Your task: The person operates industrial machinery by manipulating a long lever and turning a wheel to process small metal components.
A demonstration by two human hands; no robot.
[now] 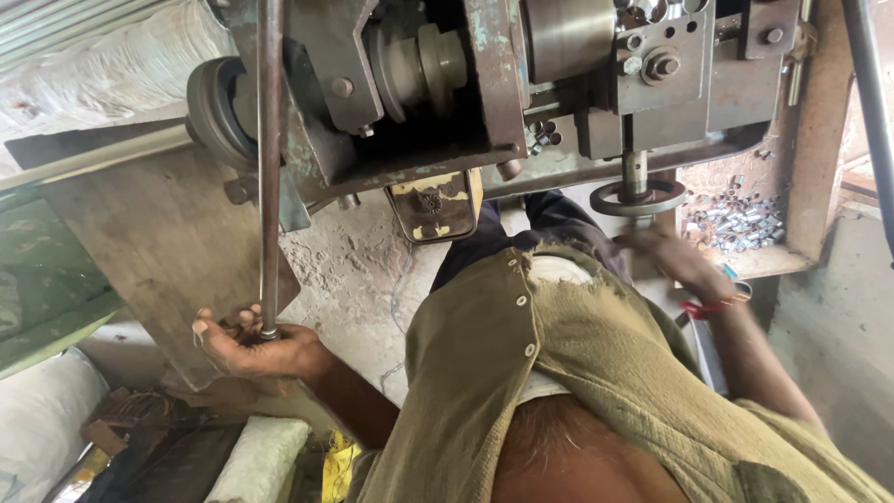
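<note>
Gripping the lower end of a long steel rod (269, 168), the left hand (244, 346) is closing its fingers around it. Rod is judged stiff, heavy, possibly oily. The right hand (672, 256) is reaching beneath the handwheel (638, 197); its grip cannot be told.

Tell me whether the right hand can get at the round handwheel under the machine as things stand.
Probably yes: the right hand sits just below the handwheel, with nothing visible between them. The left hand holds the long metal rod.
</note>
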